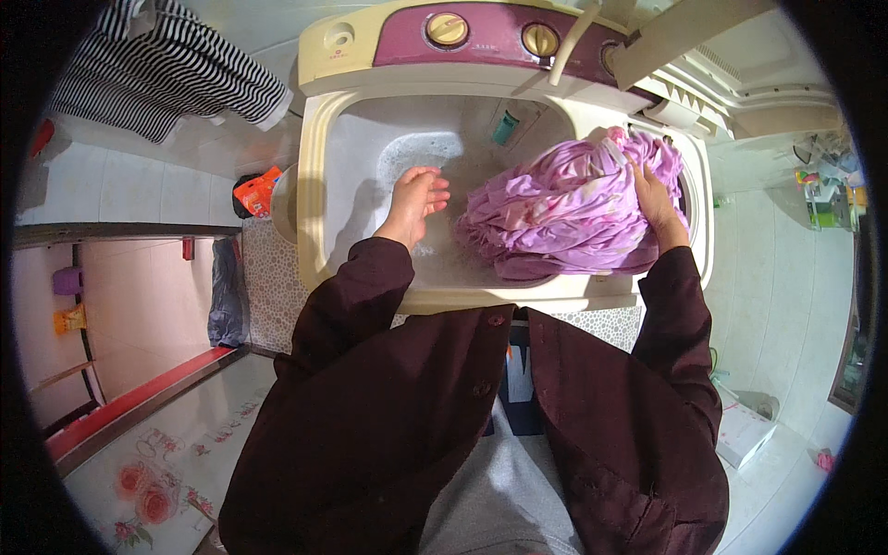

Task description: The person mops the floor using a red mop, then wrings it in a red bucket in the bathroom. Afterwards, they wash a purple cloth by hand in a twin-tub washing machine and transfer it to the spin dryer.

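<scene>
A large wet bundle of lilac floral fabric (562,208) lies across the right part of the wash tub (350,208) and over the spin-tub opening of a twin-tub washing machine. My right hand (655,205) grips the bundle at its right side, some fingertips hidden in the folds. Over the tub, left of the bundle and apart from it, my left hand (416,205) is empty with fingers slightly spread. Suds (423,149) show at the tub's bottom beyond it. A teal part (506,127) sits on the tub's far wall.
Behind the tubs runs a maroon control panel (492,38) with cream knobs. A raised lid (687,38) stands at the back right. Striped cloth (173,69) hangs at the upper left. An orange packet (259,192) is left of the machine; a white box (742,427) lies at the lower right.
</scene>
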Available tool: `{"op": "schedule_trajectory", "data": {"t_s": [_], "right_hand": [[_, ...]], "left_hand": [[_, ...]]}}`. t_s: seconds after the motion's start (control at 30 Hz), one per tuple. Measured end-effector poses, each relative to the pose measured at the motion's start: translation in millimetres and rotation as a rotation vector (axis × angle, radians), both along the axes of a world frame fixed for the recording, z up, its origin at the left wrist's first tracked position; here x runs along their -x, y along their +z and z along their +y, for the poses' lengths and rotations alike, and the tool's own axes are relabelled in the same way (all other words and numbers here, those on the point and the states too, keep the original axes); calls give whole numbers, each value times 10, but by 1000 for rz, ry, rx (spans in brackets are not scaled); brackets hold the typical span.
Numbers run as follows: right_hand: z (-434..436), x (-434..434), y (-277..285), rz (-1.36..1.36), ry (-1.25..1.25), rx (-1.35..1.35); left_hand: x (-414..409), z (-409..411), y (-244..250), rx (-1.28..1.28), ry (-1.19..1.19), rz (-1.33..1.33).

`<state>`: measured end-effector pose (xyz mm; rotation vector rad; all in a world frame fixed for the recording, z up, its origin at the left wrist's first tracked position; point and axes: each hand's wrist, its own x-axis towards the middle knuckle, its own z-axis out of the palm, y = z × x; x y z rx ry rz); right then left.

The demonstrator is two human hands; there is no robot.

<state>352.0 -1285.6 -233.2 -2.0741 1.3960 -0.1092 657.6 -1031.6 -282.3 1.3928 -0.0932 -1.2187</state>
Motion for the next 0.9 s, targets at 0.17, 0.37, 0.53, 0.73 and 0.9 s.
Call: {"op": "schedule_trajectory", "data": {"t_s": [0.17,0.37,0.53,0.73,0.9], "right_hand": [[-476,408,-568,-23,191,-1],[-114,-350,320,576,206,449],[1280,-1801,316,13,843,503],[1941,-1956,-1529,484,1005,365],[1618,-1726,-1880,972,1092,254]], "left_hand": [[-152,165,57,71,-2,39],[-300,357,43,80,86,21],[-320,389,91,89,192,-9],[-358,447,134,17,191,-94],[-381,520,204,31,220,-111]]}}
